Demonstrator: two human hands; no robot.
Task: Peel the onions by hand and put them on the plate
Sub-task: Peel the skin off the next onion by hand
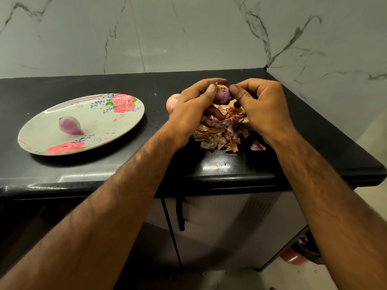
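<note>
Pinching the purple onion — left hand and right hand alike, fingers curled.

The black counter bears a flowered plate, a heap of onion skins — and one unpeeled onion.

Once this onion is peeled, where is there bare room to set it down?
The plate is bare right of the peeled onion, toward its rose-printed rim. The counter is bare between plate and left hand, and along the wall behind the plate. Crowded: from there to the right hand, with the peel pile and an unpeeled onion.
</note>
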